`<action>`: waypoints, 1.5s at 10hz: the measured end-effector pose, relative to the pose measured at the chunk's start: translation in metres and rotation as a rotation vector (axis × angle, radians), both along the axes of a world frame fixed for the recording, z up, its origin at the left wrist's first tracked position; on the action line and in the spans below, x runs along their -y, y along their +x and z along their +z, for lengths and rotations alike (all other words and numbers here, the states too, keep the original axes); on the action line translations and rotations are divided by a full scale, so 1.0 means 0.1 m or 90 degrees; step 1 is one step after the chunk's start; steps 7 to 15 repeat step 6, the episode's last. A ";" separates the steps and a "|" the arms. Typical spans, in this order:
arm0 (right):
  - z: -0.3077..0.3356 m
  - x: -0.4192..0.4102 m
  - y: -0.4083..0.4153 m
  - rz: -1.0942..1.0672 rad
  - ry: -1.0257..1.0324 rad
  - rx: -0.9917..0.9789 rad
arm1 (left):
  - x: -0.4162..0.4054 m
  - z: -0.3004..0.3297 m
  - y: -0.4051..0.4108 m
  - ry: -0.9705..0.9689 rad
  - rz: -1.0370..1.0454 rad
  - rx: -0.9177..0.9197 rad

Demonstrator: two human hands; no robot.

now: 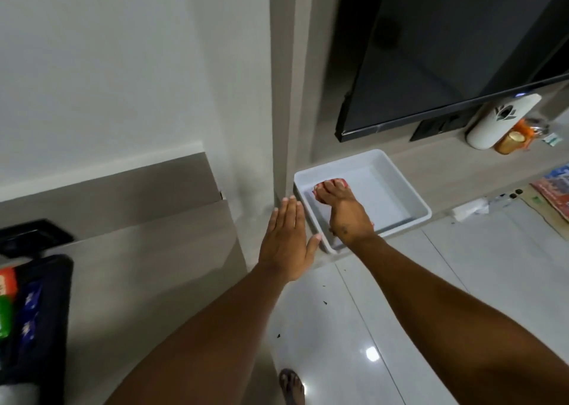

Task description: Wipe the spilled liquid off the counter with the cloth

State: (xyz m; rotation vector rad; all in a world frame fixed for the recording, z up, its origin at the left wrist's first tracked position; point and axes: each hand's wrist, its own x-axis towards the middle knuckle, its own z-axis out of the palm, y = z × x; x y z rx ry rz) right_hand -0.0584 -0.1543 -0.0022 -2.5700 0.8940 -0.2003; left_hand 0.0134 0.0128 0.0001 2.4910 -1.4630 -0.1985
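Note:
A white rectangular tray (409, 192) sits at the left end of the pale wood-look counter (446, 170). My right hand (345, 210) reaches into the tray and presses down on a red cloth (344, 183), of which only small edges show around the fingers. My left hand (286, 238) is flat with its fingers together, beside the tray's left rim, the thumb touching the rim near the front corner. No spilled liquid can be made out.
A black TV (455, 47) hangs above the counter. A white bottle (495, 121), an orange jar (511, 141) and printed papers (554, 189) sit to the right. A dark bag (37, 318) lies at left. Glossy white floor tiles lie below, and a sandalled foot (291, 386) stands on them.

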 end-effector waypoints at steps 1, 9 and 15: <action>-0.09 0.22 0.04 0.014 0.021 -0.045 | 0.29 -0.01 -0.04 0.004 0.016 -0.017; -0.52 0.30 0.22 0.025 0.052 -0.034 | 0.53 -0.37 0.03 0.048 0.018 -0.023; -0.52 0.30 0.22 0.025 0.052 -0.034 | 0.53 -0.37 0.03 0.048 0.018 -0.023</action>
